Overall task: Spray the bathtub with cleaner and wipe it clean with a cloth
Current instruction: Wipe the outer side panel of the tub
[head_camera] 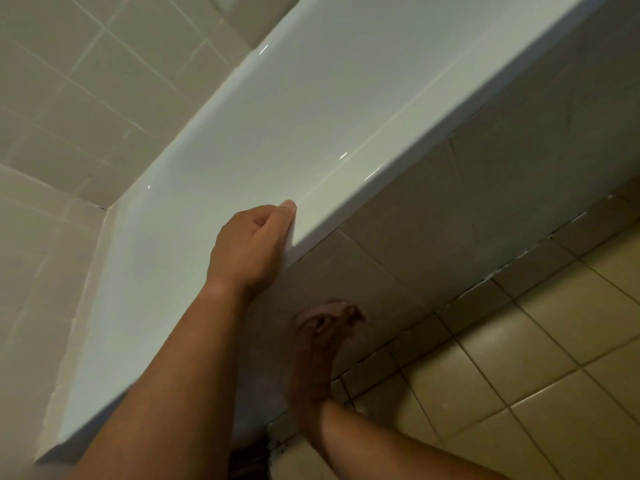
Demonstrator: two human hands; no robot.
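Note:
The white bathtub [311,109] runs diagonally across the view, its glossy rim catching light. My left hand [252,244] grips the tub's near rim, with the thumb lying on top and the fingers wrapped over the outer edge. My right hand [325,327] hangs lower, in front of the tiled tub panel, blurred by motion. Its fingers look curled, and I cannot tell whether it holds anything. No spray bottle or cloth is in view.
A grey tiled panel [485,209] covers the tub's side. Beige floor tiles [554,358] fill the lower right. Pale wall tiles [86,81] stand behind and to the left of the tub.

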